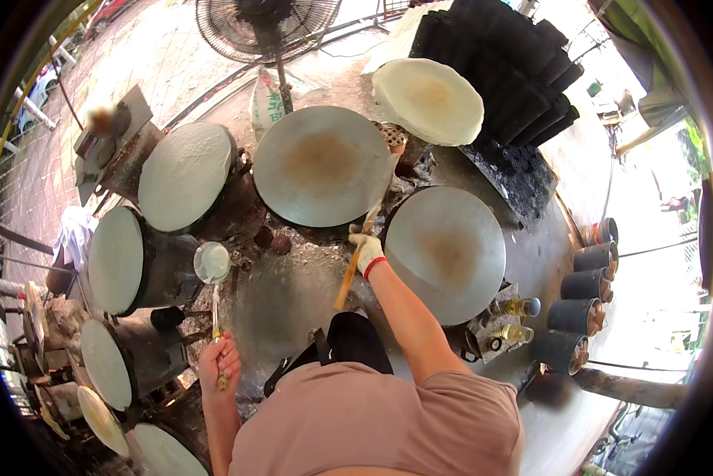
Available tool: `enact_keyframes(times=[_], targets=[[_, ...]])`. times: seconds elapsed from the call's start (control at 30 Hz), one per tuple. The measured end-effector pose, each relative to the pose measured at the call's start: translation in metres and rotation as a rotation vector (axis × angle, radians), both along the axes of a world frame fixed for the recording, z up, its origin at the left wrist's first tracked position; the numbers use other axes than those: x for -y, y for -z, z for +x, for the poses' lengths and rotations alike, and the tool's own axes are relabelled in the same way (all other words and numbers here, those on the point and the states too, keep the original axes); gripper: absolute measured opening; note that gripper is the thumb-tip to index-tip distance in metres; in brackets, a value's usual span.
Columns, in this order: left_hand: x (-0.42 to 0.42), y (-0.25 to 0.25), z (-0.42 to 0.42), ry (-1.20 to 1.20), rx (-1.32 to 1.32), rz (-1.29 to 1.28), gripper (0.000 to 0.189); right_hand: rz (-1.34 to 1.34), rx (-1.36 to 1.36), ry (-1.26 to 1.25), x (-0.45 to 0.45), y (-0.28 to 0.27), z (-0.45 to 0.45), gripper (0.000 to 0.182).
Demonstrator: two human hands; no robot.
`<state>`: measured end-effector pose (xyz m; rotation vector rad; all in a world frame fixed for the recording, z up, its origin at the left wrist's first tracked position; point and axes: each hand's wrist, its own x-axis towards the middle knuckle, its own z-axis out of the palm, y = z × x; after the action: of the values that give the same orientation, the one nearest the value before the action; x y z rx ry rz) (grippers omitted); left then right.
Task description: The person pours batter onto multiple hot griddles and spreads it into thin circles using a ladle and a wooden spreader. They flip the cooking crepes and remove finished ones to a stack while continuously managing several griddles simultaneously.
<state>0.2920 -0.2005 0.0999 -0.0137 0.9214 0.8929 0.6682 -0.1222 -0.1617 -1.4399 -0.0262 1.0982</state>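
Observation:
My left hand (220,362) grips the yellow handle of a metal ladle (212,263), whose bowl holds whitish batter. In a white knit glove with a red cuff, my right hand (367,250) holds a long wooden scraper (350,276). The scraper's far end reaches the right rim of the middle round griddle (323,169), which is bare with a brown patch at its centre. Just right of my gloved hand is another bare griddle (451,238), also browned in the middle. To the left, pale batter layers cover a tilted-looking griddle (185,177) and a second griddle (115,262).
Further griddles (106,364) stand on dark stoves along the left. A pale round sheet (428,101) lies beside stacked black briquettes (493,77). Two glass jars (516,333) of yellowish liquid stand at right, near a row of dark cylinders (573,316). A fan (267,27) stands ahead.

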Motion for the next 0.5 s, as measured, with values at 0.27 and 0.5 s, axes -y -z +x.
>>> enact_keyframes(times=[0.27, 0.5], targets=[[0.061, 0.009, -0.066, -0.121, -0.077, -0.022, 0.012, -0.029, -0.03, 0.085, -0.018, 0.014, 0.005, 0.016], [0.076, 0.021, -0.085, -0.256, -0.08, -0.05, 0.012, -0.184, 0.125, 0.051, -0.012, 0.001, 0.01, 0.017]])
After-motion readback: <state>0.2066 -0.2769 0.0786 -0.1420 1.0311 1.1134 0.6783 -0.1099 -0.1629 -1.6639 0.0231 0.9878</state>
